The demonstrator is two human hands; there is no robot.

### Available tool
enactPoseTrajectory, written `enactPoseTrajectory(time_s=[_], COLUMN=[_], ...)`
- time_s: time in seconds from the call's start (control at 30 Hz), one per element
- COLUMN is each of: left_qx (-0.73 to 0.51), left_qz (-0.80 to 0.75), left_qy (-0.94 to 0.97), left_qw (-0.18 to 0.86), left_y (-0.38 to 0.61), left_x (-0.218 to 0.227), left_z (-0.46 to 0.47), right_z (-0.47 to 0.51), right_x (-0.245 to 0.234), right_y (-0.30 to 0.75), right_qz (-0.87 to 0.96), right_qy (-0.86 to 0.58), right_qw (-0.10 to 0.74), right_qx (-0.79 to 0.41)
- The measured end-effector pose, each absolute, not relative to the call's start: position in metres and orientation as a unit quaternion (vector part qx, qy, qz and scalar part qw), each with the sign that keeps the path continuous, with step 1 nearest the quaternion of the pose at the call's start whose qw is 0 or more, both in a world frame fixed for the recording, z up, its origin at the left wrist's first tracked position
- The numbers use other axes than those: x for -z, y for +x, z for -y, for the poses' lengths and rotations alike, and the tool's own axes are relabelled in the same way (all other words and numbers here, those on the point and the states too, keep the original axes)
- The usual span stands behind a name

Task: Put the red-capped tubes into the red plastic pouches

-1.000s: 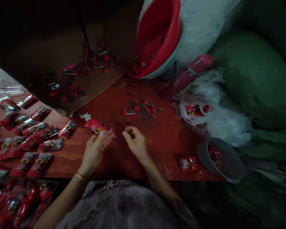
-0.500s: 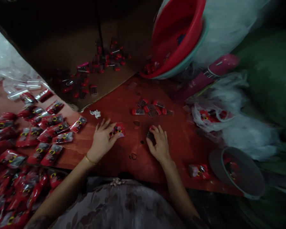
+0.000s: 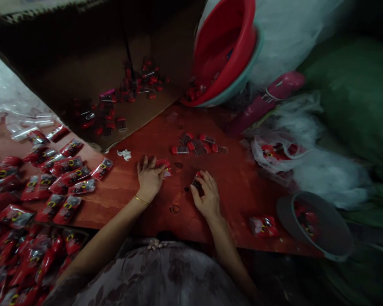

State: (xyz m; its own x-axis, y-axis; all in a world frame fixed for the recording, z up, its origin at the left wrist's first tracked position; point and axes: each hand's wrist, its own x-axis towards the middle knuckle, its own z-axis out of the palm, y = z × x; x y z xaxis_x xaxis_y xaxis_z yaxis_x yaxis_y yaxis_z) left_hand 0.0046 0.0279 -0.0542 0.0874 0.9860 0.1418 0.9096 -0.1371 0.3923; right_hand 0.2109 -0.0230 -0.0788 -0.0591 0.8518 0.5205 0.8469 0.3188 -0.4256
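Observation:
My left hand (image 3: 150,182), with a thin gold bangle at the wrist, is over the red table with its thumb and a finger closed on a small red printed packet (image 3: 166,169). The other fingers reach forward. To its right, my right hand (image 3: 208,196) has its fingers curled round a small clear container with a red cap (image 3: 196,182), partly covered by the fingers. Several similar red-capped containers (image 3: 199,147) lie in a loose group beyond both hands. A dark rubber band (image 3: 174,208) rests between the forearms.
Filled red packets (image 3: 70,180) cover the left side. A cardboard box (image 3: 153,114) holding red-capped containers stands open behind. At the right are a red basin (image 3: 247,40), a pink flask (image 3: 264,102), a plastic bag (image 3: 261,155) and a grey tub (image 3: 325,229).
My left hand has moved right and turned, with the red packet at its thumb. My right hand stays close to its place, fingers curled further over the container. The view has shifted slightly.

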Motion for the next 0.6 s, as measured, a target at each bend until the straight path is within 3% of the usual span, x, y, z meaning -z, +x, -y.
enactPoseTrajectory(time_s=[0.17,0.23,0.47,0.6], left_qx=[-0.235,-0.279,-0.405,-0.484], left_qz=[-0.657,-0.655,-0.588,-0.573], left_qy=[0.71,0.696,0.686,0.576], left_qw=[0.098,0.096,0.14,0.325], left_y=[0.001,0.0,0.005,0.007], left_x=[0.05,0.043,0.015,0.014], left_z=[-0.027,-0.024,-0.002,0.003], right_z=[0.029,0.031,0.012,0.005], right_x=[0.069,0.058,0.033,0.037], right_y=[0.205,0.195,0.131,0.118], right_qz=[0.719,0.705,0.522,0.446], right_qy=[-0.575,-0.573,-0.509,-0.512], right_qw=[0.386,0.417,0.528,0.564], right_qx=[0.054,0.019,-0.436,-0.47])
